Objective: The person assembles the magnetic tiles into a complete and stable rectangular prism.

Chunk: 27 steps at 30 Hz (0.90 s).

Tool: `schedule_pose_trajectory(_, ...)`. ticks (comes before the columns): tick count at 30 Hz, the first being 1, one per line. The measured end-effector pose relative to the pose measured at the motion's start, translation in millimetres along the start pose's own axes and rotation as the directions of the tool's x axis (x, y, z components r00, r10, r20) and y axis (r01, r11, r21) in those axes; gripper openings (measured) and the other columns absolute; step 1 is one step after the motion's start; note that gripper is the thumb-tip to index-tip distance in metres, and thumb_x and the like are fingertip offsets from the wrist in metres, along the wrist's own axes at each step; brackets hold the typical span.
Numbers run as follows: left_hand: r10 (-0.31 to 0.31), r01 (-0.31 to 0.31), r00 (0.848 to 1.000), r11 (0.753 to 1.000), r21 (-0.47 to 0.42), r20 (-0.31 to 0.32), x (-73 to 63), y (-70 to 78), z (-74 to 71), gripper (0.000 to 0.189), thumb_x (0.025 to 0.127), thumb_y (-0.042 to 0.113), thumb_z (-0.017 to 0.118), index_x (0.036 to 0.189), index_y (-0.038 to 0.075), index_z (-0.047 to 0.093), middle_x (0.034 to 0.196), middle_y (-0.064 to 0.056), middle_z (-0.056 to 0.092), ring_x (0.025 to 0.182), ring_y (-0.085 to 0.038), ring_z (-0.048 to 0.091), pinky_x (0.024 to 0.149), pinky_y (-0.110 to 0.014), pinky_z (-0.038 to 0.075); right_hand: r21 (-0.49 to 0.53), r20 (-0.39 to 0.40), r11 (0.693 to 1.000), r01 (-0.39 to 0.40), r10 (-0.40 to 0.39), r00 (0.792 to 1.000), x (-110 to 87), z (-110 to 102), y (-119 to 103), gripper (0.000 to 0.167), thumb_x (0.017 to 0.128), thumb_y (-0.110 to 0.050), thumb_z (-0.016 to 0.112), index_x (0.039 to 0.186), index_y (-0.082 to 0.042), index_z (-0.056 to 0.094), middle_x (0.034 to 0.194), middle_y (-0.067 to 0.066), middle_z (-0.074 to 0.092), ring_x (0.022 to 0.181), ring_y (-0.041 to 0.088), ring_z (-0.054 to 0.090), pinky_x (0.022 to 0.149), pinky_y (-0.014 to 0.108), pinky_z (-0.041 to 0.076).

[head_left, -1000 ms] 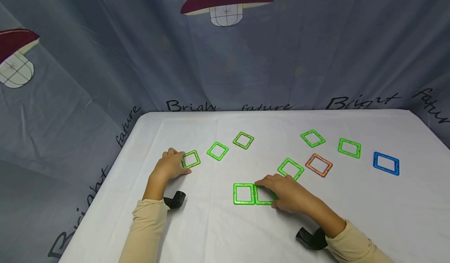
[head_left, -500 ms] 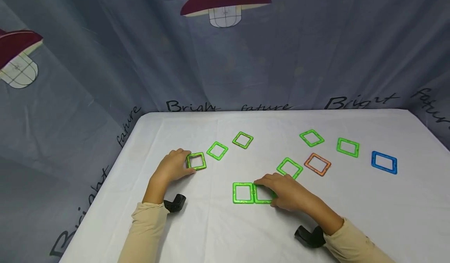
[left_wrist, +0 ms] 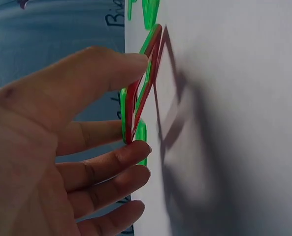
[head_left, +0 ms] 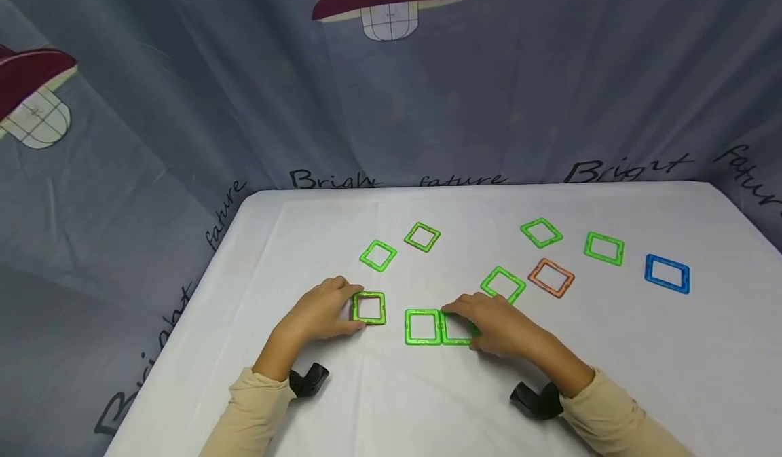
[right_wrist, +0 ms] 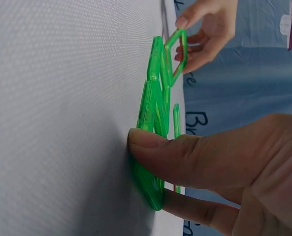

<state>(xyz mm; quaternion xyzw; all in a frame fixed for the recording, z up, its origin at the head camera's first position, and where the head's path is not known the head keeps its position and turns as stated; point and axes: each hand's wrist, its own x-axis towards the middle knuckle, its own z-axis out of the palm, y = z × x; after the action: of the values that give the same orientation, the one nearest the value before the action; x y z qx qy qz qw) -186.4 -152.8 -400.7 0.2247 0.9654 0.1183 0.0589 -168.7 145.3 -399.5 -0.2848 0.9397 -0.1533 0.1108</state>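
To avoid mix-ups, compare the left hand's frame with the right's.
The left-hand frame shows green and red; the right-hand frame, only green. The left-hand frame is held off the table; the right-hand frame touches another green frame. Both are four-sided and hollow.

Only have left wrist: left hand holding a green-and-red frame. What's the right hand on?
Observer: Head view: the right hand holds a green frame, the right one of a side-by-side pair.

Operator: Is that pair touching the green-and-red frame in the left hand?

Observer: No, the head view shows a strip of white tabletop between them.
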Motion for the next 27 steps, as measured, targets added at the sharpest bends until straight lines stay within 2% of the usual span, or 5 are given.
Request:
schedule_pose_trajectory(5,0.087,-0.086,0.996,0.996,0.016,-0.012,-0.3,10.9,1.9,0.055,0.072,0.038,0.073,0.117,0.01,0.06,0.098,-0.003,0.055,0.089,-0.017,0.05,0.079,-0.034,0.043,-0.003,-0.004,1.0,-0.004,0.004,1.0,0.1,0,0,0.061,0.063,-0.001,0.078,0.119,-0.013,0.059,0.115,0.002,0.061,0.106,0.022,0.053,0.08,0.042,0.039)
schedule_pose_trajectory(12,0.16,-0.159,0.987,0.986,0.048,-0.006,-2.3,25.9,0.0,0.054,0.071,0.039,0.074,0.114,0.008,0.061,0.094,-0.001,0.054,0.082,-0.015,0.046,0.074,-0.03,0.041,-0.01,-0.002,1.0,-0.007,0.007,1.0,0.6,1,-1,0.06,0.063,-0.001,0.078,0.119,-0.013,0.059,0.114,0.002,0.061,0.105,0.023,0.054,0.08,0.042,0.04)
schedule_pose_trajectory(20,0.19,-0.187,0.981,0.979,0.082,-0.025,-1.5,30.9,-0.2,0.056,0.071,0.041,0.073,0.116,0.009,0.061,0.093,0.002,0.053,0.084,-0.012,0.046,0.075,-0.028,0.042,-0.01,-0.004,1.0,-0.004,0.004,1.0,2.0,1,-1,0.06,0.063,0.0,0.078,0.118,-0.013,0.06,0.114,0.002,0.062,0.105,0.023,0.054,0.081,0.043,0.04)
schedule_pose_trajectory(24,0.214,-0.211,0.976,0.976,0.059,-0.046,-1.1,33.5,-1.0,0.056,0.071,0.041,0.073,0.116,0.009,0.06,0.092,0.002,0.051,0.083,-0.011,0.044,0.075,-0.027,0.041,-0.009,0.002,1.0,-0.01,0.01,1.0,2.1,0,-2,0.06,0.063,0.0,0.078,0.119,-0.012,0.06,0.114,0.002,0.062,0.105,0.023,0.054,0.08,0.043,0.04)
schedule_pose_trajectory(27,0.237,-0.237,0.969,0.971,0.01,-0.067,0.2,35.3,-0.3,0.057,0.071,0.042,0.074,0.116,0.009,0.06,0.092,0.001,0.051,0.082,-0.01,0.043,0.074,-0.026,0.041,-0.009,0.006,1.0,-0.014,0.014,1.0,1.7,0,-1,0.06,0.063,-0.001,0.078,0.119,-0.012,0.059,0.114,0.002,0.061,0.104,0.023,0.054,0.08,0.043,0.04)
